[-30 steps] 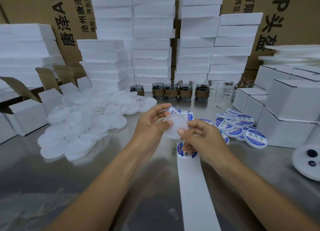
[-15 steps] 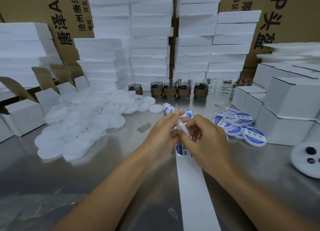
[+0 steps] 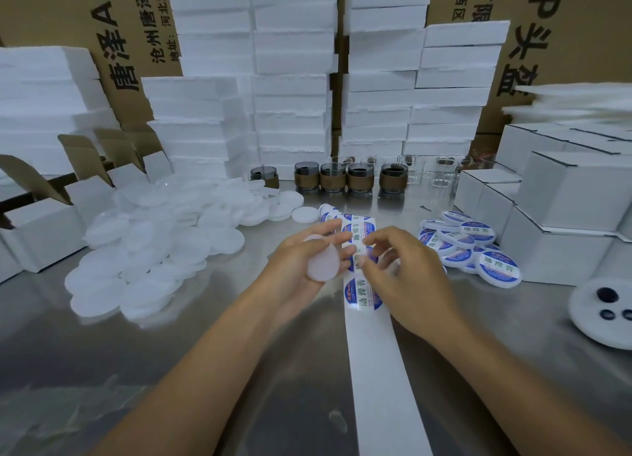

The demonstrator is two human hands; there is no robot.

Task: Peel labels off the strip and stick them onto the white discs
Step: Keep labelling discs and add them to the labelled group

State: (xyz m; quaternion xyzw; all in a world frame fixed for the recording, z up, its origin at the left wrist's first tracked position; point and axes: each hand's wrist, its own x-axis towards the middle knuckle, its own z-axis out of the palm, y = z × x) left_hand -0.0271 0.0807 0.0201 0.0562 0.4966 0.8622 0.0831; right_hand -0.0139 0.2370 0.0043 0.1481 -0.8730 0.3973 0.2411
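Crowding table (image 3: 102,370): disc pile (image 3: 154,243) left, labelled discs (image 3: 472,250) right, cups (image 3: 359,178) behind. Gripping plain white disc (image 3: 323,262) in left hand (image 3: 294,260), tilted, just beside strip (image 3: 372,370). Curling right hand (image 3: 407,277) over strip's blue-rimmed labels (image 3: 364,293), fingertips (image 3: 366,240) blurred; pinch or not, cannot tell.

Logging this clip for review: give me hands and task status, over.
Left hand holds a bare white disc. Right hand at a label on the strip, grip unclear. Nothing blocking.

Blank white disc (image 3: 321,262) tilted, label strip (image 3: 372,370) lying flat, labelled discs (image 3: 478,231) heaped
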